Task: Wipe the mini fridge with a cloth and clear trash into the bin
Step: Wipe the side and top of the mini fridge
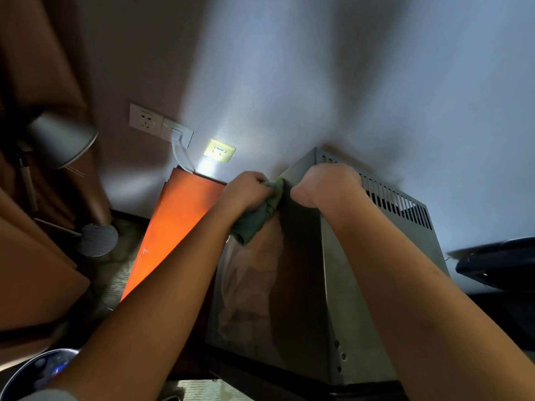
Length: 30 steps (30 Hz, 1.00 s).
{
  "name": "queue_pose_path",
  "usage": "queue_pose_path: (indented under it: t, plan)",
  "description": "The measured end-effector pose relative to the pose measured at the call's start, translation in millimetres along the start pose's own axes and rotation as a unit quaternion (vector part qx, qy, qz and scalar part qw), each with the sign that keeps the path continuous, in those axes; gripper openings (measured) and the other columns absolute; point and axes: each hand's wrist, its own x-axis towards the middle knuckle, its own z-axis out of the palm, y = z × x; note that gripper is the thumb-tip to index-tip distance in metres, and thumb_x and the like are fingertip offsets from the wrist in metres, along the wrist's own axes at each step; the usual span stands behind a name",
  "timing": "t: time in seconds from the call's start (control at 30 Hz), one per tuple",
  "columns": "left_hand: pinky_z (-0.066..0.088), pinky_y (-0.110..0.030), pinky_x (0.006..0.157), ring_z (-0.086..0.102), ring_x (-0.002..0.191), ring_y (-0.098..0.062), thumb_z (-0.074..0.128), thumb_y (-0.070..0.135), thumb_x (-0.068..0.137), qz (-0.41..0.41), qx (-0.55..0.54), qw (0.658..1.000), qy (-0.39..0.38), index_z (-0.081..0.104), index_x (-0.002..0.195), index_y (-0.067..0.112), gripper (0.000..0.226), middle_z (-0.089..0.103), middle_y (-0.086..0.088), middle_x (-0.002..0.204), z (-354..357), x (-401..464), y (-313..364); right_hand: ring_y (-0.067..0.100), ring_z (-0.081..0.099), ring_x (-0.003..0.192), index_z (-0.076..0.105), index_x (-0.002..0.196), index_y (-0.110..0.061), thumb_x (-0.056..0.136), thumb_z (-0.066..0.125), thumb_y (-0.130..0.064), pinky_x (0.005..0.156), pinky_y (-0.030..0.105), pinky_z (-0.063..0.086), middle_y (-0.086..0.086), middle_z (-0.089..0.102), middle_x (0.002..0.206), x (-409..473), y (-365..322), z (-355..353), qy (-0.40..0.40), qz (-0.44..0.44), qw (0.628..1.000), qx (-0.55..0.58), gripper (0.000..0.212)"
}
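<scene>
The left hand's grip (249, 189) was clenched around a crumpled green cloth (257, 218), pressing it against the upper far part of the dull grey metal mini fridge casing (356, 285). The right hand's grip (327, 183) was curled over the casing's top far edge, just at 3 o'clock of the cloth and almost touching it, apparently steadying the box; its fingers went over the edge out of sight, so how firmly it held could not be told.

The cloth hung down the shaded panel, whose lower part showed pale smeared patches, though whether dirt or reflection was unclear. A row of slotted vents (396, 201) ran along the top toward 2 o'clock.

At 9 o'clock of the hands stood an orange panel (176, 227), perhaps the fridge door swung open, with a white wall socket (160, 125) and plugged cable above it at 11 o'clock. A round silvery container with coloured things inside (40, 374) sat at 7 o'clock; it might have been the bin.

Judging from this, wiping was under way on one panel. The other faces and the trash clearing looked not yet done.
</scene>
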Motion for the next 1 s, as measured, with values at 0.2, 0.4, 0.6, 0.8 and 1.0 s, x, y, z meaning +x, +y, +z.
queue_pose_path:
  t: [0.2, 0.4, 0.6, 0.8, 1.0]
  plan:
    - [0.045, -0.032, 0.066, 0.065, 0.090, -0.024, 0.060, 0.037, 0.089, -0.071, 0.062, 0.996, 0.003, 0.068, 0.104, 0.020, 0.024, 0.069, -0.004, 0.098, 13, 4, -25, 0.019, 0.041, 0.060, 0.047, 0.084, -0.010, 0.099, 0.043, -0.028, 0.049, 0.029, 0.025, 0.007, 0.045, 0.074, -1, -4, 1, 0.025, 0.012, 0.999, -0.039, 0.024]
    - [0.041, -0.028, 0.061, 0.063, 0.084, -0.017, 0.063, 0.043, 0.087, -0.010, 0.064, 0.998, 0.026, 0.072, 0.099, 0.026, 0.022, 0.069, 0.003, 0.093, 10, -13, -19, 0.021, 0.043, 0.061, 0.050, 0.094, -0.009, 0.100, 0.042, -0.032, 0.050, 0.029, 0.028, 0.009, 0.047, 0.077, 2, -6, 4, 0.029, 0.010, 0.998, -0.049, 0.025]
    - [0.049, -0.035, 0.071, 0.064, 0.084, -0.018, 0.067, 0.042, 0.087, 0.026, -0.042, 0.998, 0.050, 0.069, 0.090, 0.025, 0.018, 0.068, 0.002, 0.089, 2, -14, 13, 0.018, 0.048, 0.062, 0.048, 0.077, -0.010, 0.096, 0.045, -0.035, 0.048, 0.027, 0.029, 0.006, 0.052, 0.077, 3, -5, 10, 0.054, 0.017, 0.998, -0.042, 0.031]
    - [0.038, -0.028, 0.060, 0.063, 0.091, -0.020, 0.059, 0.038, 0.086, -0.007, 0.081, 0.996, 0.023, 0.068, 0.096, 0.026, 0.017, 0.067, 0.002, 0.094, 18, -42, -20, 0.017, 0.049, 0.059, 0.054, 0.079, -0.011, 0.096, 0.044, -0.034, 0.049, 0.026, 0.029, 0.004, 0.056, 0.075, 4, 1, 17, 0.070, 0.004, 0.997, -0.037, 0.030]
    - [0.033, -0.027, 0.058, 0.055, 0.077, -0.008, 0.069, 0.040, 0.087, 0.075, -0.005, 0.997, 0.028, 0.067, 0.087, 0.028, 0.012, 0.062, 0.008, 0.084, 8, -66, 17, 0.018, 0.046, 0.062, 0.054, 0.095, -0.010, 0.096, 0.047, -0.037, 0.050, 0.028, 0.028, 0.005, 0.051, 0.076, 8, 4, 19, 0.079, 0.004, 0.997, -0.026, 0.028]
